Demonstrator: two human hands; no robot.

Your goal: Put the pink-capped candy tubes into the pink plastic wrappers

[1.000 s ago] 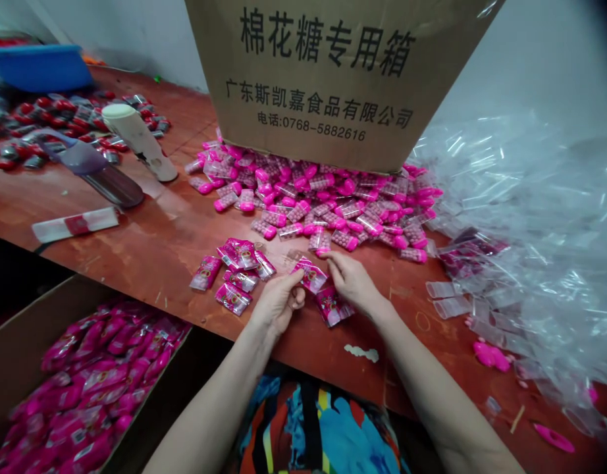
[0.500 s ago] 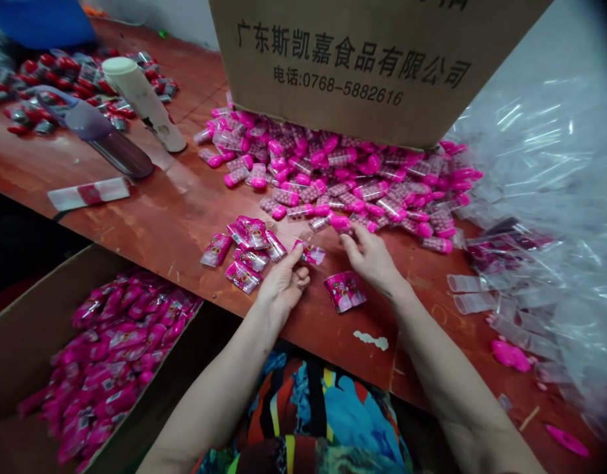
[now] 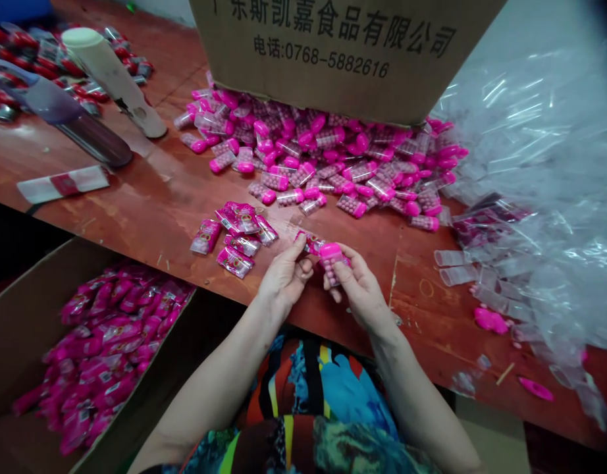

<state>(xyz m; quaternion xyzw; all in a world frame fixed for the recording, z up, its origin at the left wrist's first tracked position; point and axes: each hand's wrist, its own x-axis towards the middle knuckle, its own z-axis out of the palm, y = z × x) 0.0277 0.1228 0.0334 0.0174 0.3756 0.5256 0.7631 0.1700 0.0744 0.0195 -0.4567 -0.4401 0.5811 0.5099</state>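
My left hand (image 3: 285, 278) pinches a small pink printed wrapper (image 3: 311, 242) between thumb and index finger, its other fingers curled. Close beside it, my right hand (image 3: 360, 288) grips a clear candy bottle (image 3: 330, 263) with a pink cap and pink candy balls inside. The bottle is tilted, cap away from me, and covers part of the wrapper. Some printed pink also shows behind the bottle; I cannot tell whether it is a second wrapper. Left of my hands lie several printed pink packets (image 3: 236, 261). Beyond is a heap of pink-capped candy bottles (image 3: 303, 174).
A large carton (image 3: 323, 56) stands behind the heap. Below left, an open box (image 3: 178, 336) holds many pink wrapped packets. A purple bottle (image 3: 81, 125) and a white cylinder (image 3: 116, 82) are at left. Clear plastic sleeves (image 3: 456, 273) and plastic film (image 3: 530, 151) lie at right.
My right hand has drawn a candy bottle from the heap's near edge toward me, beside my left hand. The left still pinches the wrapper. The view has shifted slightly.
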